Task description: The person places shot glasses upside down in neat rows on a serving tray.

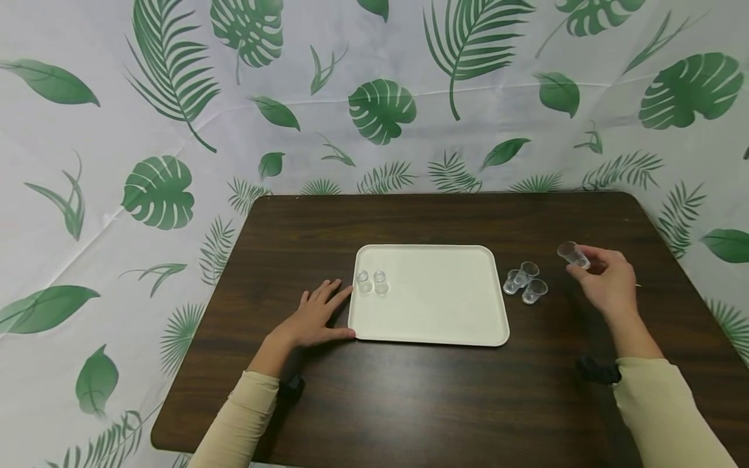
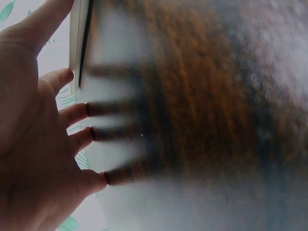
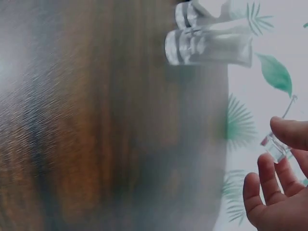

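Pinched between the thumb and fingers of my right hand (image 1: 610, 279) is a small clear shot glass (image 1: 573, 254), tilted and lifted above the table. In the right wrist view only the base of this glass (image 3: 276, 148) shows clearly. My left hand (image 1: 318, 317) is spread with straight fingers on the table, thumb and index fingertip touching the left edge of the white tray (image 1: 439, 305). Two clear shot glasses (image 1: 380, 283) stand side by side near the tray's left end. Just right of the tray, three more shot glasses (image 1: 534, 291) stand close together.
The dark wooden table (image 1: 427, 403) reaches back to a white cloth (image 1: 328, 130) printed with green leaves. The tray has a low raised rim. A thin pale object (image 1: 638, 285) shows beside the right hand, too small to identify.
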The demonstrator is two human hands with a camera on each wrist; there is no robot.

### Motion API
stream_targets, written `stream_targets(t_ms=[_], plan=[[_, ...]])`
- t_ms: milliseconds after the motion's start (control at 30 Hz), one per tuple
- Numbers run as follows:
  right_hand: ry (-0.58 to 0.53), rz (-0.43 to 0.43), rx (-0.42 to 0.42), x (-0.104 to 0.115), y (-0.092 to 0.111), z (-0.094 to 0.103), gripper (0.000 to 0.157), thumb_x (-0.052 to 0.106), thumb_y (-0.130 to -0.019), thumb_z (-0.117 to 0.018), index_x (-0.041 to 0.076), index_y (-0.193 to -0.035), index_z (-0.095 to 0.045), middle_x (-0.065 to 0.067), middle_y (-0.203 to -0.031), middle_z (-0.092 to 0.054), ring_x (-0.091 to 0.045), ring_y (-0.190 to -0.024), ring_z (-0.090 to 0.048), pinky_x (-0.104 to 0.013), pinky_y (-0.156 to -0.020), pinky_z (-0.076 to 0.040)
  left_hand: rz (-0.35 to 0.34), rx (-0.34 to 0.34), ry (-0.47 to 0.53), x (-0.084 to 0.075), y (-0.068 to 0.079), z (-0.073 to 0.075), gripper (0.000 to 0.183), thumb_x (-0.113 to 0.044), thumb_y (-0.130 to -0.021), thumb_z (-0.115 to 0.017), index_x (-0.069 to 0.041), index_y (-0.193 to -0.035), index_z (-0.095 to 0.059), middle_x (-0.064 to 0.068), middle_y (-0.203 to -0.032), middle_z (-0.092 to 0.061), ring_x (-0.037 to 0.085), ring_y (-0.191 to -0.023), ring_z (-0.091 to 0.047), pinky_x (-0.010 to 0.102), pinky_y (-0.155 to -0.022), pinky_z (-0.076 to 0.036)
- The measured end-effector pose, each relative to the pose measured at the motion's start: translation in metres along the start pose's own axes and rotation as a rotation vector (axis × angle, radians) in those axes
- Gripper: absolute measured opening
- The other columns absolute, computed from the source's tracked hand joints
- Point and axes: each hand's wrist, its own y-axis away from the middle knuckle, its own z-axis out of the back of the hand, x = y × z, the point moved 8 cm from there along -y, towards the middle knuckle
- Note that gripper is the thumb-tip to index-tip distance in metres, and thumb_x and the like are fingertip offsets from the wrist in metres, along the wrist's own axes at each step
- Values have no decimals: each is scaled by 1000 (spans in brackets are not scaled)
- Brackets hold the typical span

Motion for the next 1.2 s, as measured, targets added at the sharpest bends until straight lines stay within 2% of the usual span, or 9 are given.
stream_targets(t_ms=[200,333,433,500,600,700,833,1067,1200], plan=[[48,107,-3,33,-1,-4,41,6,-88,-72,-4,-127,-62,-25,-120,-55,-40,-100,-58,-15,-64,-37,-7,-8,-5,-1,0,0,98,-69,-83,-62,-28,-159,-18,12,-162,-14,35,-149,-6,68,-110,-7],[78,216,7,62,0,-12,41,2,-86,-74,-3,-124,-63,-24,-114,-57,-41,-96,-60,-30,-67,-43,-19,-20,-6,-2,0,1,97,-68,-83,-62,-26,-159,-19,14,-162,-16,37,-148,-8,70,-109,-9],[81,289,26,82,3,-21,40,0,-85,-74,-2,-123,-64,-22,-112,-58,-39,-92,-59,-45,-71,-43,-30,-31,-2,-4,0,2,96,-66,-84,-63,-24,-158,-21,16,-161,-18,39,-148,-10,71,-107,-10],[94,319,55,92,5,-28,40,1,-85,-74,0,-124,-64,-20,-113,-59,-36,-89,-57,-49,-71,-42,-34,-33,0,-5,0,3,95,-65,-84,-64,-23,-158,-22,17,-161,-18,40,-147,-11,72,-107,-10],[133,361,105,107,9,-42,39,2,-86,-73,3,-124,-63,-18,-116,-60,-33,-82,-52,-49,-70,-40,-30,-28,-2,-5,1,3,96,-66,-83,-64,-24,-158,-21,16,-161,-18,40,-147,-10,71,-107,-10],[178,416,140,121,13,-56,37,3,-87,-72,6,-123,-64,-17,-119,-60,-35,-87,-54,-54,-78,-41,-30,-26,0,-5,1,3,96,-67,-83,-63,-25,-159,-21,15,-161,-17,39,-148,-9,71,-108,-9],[216,520,148,137,20,-72,33,2,-86,-73,7,-117,-67,-14,-115,-62,-36,-99,-55,-58,-90,-38,-31,-25,2,-5,2,4,96,-67,-84,-63,-25,-159,-20,16,-161,-17,39,-148,-9,71,-108,-9],[305,749,131,168,33,-99,32,-4,-80,-76,8,-109,-71,-11,-105,-64,-34,-93,-58,-51,-77,-44,-22,-15,-2,-5,2,4,96,-67,-83,-62,-26,-159,-19,14,-162,-15,38,-148,-7,70,-108,-8],[365,829,168,182,41,-118,32,-6,-82,-74,9,-110,-71,-11,-105,-61,-32,-93,-57,-48,-76,-45,-22,-13,0,-6,2,6,96,-66,-84,-63,-25,-159,-20,15,-162,-16,39,-148,-8,71,-108,-9]])
